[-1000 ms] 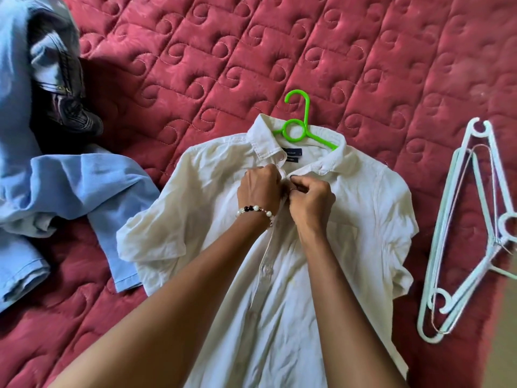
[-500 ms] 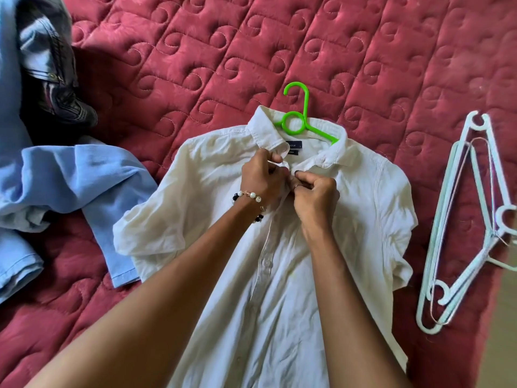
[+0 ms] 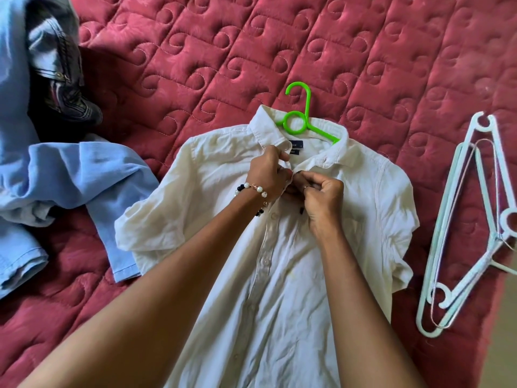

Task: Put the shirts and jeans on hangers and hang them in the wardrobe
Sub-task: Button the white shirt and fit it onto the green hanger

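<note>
A white short-sleeved shirt [image 3: 363, 219] lies face up on the red quilted bed, with a green hanger [image 3: 303, 113] inside its collar and the hook sticking out above. My left hand [image 3: 268, 175], with a bead bracelet at the wrist, pinches the left edge of the placket just below the collar. My right hand [image 3: 321, 197] pinches the other edge at the same spot. Both meet at the top button. Lower buttons on the placket show.
A light blue shirt [image 3: 70, 180] lies crumpled at the left, with a dark patterned garment [image 3: 58, 79] on top of it. Pale mint hangers [image 3: 461, 228] lie stacked at the right near the bed's edge. The red quilt [image 3: 223, 51] stretches behind the shirt.
Both hands have stayed at the shirt's top button, shifting slightly as the fingers work the placket. The view has drifted a little; the shirt and hangers lie where they were.
</note>
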Available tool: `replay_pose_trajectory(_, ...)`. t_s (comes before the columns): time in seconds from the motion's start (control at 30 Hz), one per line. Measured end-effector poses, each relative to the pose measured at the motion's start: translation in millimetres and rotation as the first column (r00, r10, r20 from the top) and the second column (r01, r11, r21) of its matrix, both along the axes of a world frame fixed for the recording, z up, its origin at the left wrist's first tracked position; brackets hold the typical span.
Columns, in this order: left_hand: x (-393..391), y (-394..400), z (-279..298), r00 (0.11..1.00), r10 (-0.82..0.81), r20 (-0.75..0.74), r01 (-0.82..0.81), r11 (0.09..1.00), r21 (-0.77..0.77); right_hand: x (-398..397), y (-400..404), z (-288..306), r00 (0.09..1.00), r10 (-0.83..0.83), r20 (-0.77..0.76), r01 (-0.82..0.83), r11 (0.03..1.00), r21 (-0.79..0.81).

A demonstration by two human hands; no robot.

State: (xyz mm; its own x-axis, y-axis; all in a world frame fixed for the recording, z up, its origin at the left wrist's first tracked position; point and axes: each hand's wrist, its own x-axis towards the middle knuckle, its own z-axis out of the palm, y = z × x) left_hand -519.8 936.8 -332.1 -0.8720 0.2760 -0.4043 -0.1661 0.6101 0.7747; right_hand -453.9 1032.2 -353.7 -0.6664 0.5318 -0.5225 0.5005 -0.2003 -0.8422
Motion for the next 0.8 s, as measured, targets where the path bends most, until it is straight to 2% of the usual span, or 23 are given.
replay_pose_trajectory(0.07, -1, 1, 2, 0.999, -0.038, -0.008, 0.038, 0.998, -0.044, -2, 3, 4, 0.999, 0.03, -0.025, -0.03, 0.999, -0.026)
replay_pose_trajectory(0.13, -3, 1, 2, 0.999, -0.053, 0.007, 0.053, 0.995, -0.08, -2, 7, 7, 0.995, 0.086, -0.052, -0.085, 0.996, 0.028)
replay_pose_trajectory(0.23, -4, 3, 2, 0.999, -0.045, 0.019, 0.047, 0.993, -0.109, -6, 7, 5, 0.979, 0.203, -0.016, -0.189, 0.937, 0.293)
replay_pose_trajectory(0.3, -3, 4, 4, 1.0, -0.022, 0.01, 0.023, 0.994, -0.11, -9, 6, 1, 0.968, 0.25, 0.022, -0.239, 0.893, 0.38)
replay_pose_trajectory(0.47, -5, 9, 6, 0.995, 0.089, 0.053, -0.082, 0.989, -0.122, -4, 2, -9, 0.974, 0.228, -0.022, -0.206, 0.914, 0.35)
replay_pose_trajectory(0.7, 0, 18, 5, 0.981, 0.192, 0.023, -0.185, 0.965, -0.186, 2, -6, -9, 0.993, 0.083, -0.083, -0.054, 0.952, 0.301)
replay_pose_trajectory(0.8, 0, 22, 4, 0.978, 0.208, 0.02, -0.2, 0.957, -0.209, 3, -6, -6, 0.995, 0.037, -0.095, -0.018, 0.98, 0.196)
